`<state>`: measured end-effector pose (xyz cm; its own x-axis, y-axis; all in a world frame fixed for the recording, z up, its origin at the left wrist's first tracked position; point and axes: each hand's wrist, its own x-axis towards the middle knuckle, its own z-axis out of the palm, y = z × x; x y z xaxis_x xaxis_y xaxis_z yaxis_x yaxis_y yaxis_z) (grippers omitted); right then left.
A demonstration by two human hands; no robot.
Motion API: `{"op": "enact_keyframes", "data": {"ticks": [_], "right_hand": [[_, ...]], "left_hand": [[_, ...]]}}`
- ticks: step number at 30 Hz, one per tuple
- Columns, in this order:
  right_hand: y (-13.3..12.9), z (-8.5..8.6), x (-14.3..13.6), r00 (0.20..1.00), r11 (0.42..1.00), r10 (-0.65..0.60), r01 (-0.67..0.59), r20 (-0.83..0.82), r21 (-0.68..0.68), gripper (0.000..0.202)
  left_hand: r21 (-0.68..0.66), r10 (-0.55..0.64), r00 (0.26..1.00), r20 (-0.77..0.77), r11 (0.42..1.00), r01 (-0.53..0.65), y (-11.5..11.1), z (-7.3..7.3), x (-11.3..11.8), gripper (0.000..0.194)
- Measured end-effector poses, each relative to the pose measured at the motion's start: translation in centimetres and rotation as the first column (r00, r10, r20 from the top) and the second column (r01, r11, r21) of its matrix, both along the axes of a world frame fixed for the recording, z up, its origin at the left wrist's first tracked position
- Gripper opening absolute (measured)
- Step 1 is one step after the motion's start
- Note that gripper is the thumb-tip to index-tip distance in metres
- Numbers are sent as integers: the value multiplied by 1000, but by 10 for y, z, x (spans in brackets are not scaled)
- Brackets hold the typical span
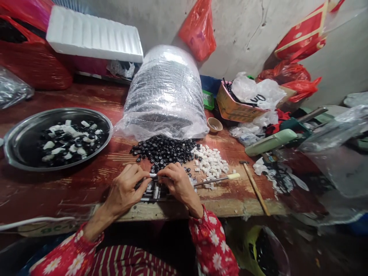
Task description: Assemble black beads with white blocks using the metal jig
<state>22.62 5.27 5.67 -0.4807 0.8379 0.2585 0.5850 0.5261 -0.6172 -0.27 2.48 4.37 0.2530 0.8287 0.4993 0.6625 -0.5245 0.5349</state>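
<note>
My left hand (pixel 125 188) and my right hand (pixel 177 182) meet at the table's front edge. Between their fingertips is a small white plastic piece (pixel 153 175), pinched from both sides. Directly below it sits a metal fixture (pixel 156 190) with slots and bars, partly covered by my fingers. Just beyond my hands spreads a heap of small round black caps (pixel 163 152). To the right of that lies a pile of white plastic pieces (pixel 212 161). Near my right hand rests a thin metal rod with a pale yellow handle (pixel 217 179).
At left stands a round metal tray (pixel 17 161) with mixed black and white parts. A large plastic-wrapped bundle (pixel 165 92) fills the back. A hammer (pixel 255 188) lies at right, near a small bowl (pixel 215 124), a cardboard box (pixel 238 105) and a pale green cylindrical object (pixel 271 142).
</note>
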Motion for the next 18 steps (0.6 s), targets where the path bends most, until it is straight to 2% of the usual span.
{"op": "enact_keyframes", "data": {"ticks": [7,10,18], "right_hand": [[-1,-7,2,994,998,-55,52,-91,-42,12],[-1,-8,0,995,999,-38,35,-96,-30,13],[-1,-6,-1,998,999,-30,31,56,-16,13]], "left_hand": [[19,-25,999,-45,999,25,1,-1,5,11],[25,-26,999,-46,999,27,3,-2,5,11],[8,-31,997,-65,999,31,7,-4,8,11]]}}
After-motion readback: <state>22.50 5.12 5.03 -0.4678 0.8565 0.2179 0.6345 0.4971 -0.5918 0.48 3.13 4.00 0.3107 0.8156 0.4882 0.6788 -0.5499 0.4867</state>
